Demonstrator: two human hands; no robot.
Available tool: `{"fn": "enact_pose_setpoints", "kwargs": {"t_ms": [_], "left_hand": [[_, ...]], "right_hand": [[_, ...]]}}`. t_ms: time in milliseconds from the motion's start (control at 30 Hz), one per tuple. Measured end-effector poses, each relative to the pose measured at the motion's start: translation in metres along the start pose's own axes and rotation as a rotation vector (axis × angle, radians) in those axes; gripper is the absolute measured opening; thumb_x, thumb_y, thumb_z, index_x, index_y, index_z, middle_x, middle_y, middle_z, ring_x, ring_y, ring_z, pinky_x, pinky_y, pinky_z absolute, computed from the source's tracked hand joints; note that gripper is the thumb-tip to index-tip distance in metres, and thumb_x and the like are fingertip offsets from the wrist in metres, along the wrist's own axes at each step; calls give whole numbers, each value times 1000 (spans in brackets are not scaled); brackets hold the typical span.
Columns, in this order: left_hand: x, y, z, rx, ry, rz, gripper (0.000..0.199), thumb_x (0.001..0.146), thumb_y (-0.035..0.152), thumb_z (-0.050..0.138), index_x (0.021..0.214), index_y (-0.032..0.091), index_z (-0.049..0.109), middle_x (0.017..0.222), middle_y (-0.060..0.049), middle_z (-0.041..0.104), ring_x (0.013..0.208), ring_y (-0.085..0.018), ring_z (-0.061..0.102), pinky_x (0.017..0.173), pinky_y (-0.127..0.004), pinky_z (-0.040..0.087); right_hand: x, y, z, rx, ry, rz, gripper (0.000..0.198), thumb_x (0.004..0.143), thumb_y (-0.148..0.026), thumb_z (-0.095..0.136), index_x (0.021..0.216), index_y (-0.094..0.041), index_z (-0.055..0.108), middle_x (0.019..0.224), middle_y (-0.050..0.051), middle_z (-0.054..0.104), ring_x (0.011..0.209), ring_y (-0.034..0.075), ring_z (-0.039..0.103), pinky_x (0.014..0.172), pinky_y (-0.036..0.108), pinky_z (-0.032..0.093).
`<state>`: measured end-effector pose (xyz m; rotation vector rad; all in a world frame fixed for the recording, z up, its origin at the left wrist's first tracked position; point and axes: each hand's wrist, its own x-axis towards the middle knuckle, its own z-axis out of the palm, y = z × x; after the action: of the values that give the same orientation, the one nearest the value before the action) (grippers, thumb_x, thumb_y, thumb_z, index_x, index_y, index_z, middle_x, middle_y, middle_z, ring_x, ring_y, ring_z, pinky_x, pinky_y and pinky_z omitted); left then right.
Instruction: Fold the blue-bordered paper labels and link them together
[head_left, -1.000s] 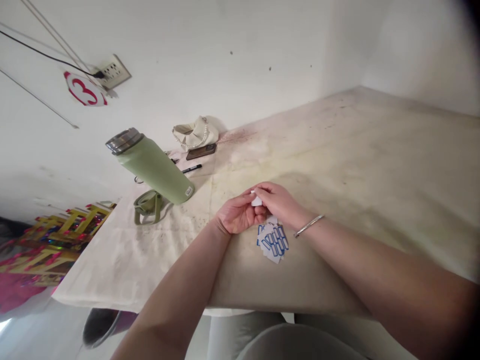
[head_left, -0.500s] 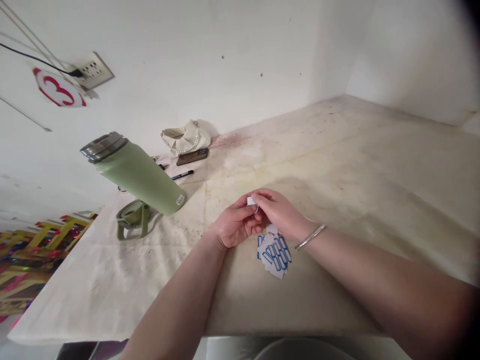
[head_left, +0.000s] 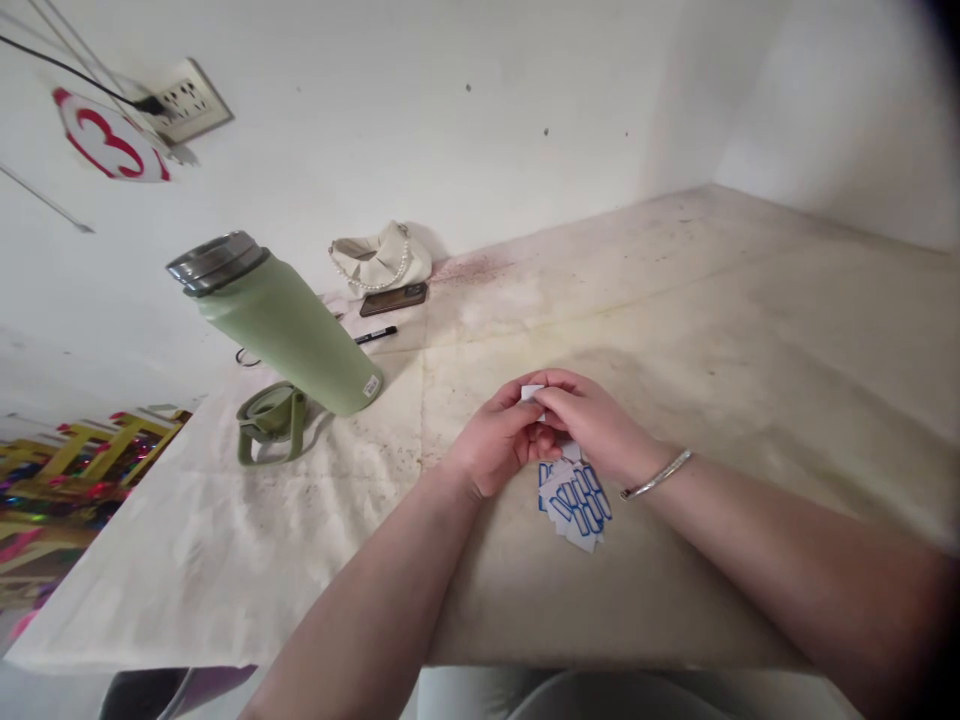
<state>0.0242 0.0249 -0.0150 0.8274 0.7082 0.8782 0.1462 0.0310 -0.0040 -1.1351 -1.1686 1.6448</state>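
Between my two hands is a small piece of white paper (head_left: 532, 392), pinched by the thumbs and fingers of both. My left hand (head_left: 504, 440) is closed on its left side, palm partly turned up with the fingers curled. From the right, my right hand (head_left: 589, 410) closes on the same piece, its thumb laid over it; a silver bracelet (head_left: 658, 475) circles that wrist. Just below the hands, a loose pile of small white paper pieces with blue outlined shapes (head_left: 579, 505) lies on the cloth. My right hand partly covers the pile's upper edge.
A tall green tumbler (head_left: 289, 325) stands at the left, its green lid (head_left: 271, 420) beside it. Behind are a black pen (head_left: 376, 335), a phone (head_left: 394, 299) and a cream handbag (head_left: 382, 260) near the wall. A pale cloth (head_left: 187, 590) covers the table.
The whole view has shifted slightly, so things appear a little further right and higher. Both hands keep their pinch on the white paper, with the fingers slightly rearranged.
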Motion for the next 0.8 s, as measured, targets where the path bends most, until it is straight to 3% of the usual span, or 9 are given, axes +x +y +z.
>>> {"fn": "enact_pose_setpoints", "kwargs": {"t_ms": [233, 800], "left_hand": [[0, 3, -2, -69, -71, -29, 31, 85, 36, 53, 110, 19, 54, 73, -2, 59, 56, -10, 55, 57, -24, 48], [-3, 6, 2, -11, -31, 21, 30, 84, 30, 59, 111, 19, 55, 73, -1, 55, 60, -9, 53, 58, -22, 45]], "right_hand": [[-1, -2, 1, 79, -22, -11, 23, 69, -20, 48, 89, -18, 59, 52, -3, 49, 42, 10, 47, 33, 20, 37], [1, 1, 2, 211, -16, -1, 7, 63, -15, 47, 69, -18, 50, 49, -6, 38, 39, 8, 43, 33, 20, 35]]}}
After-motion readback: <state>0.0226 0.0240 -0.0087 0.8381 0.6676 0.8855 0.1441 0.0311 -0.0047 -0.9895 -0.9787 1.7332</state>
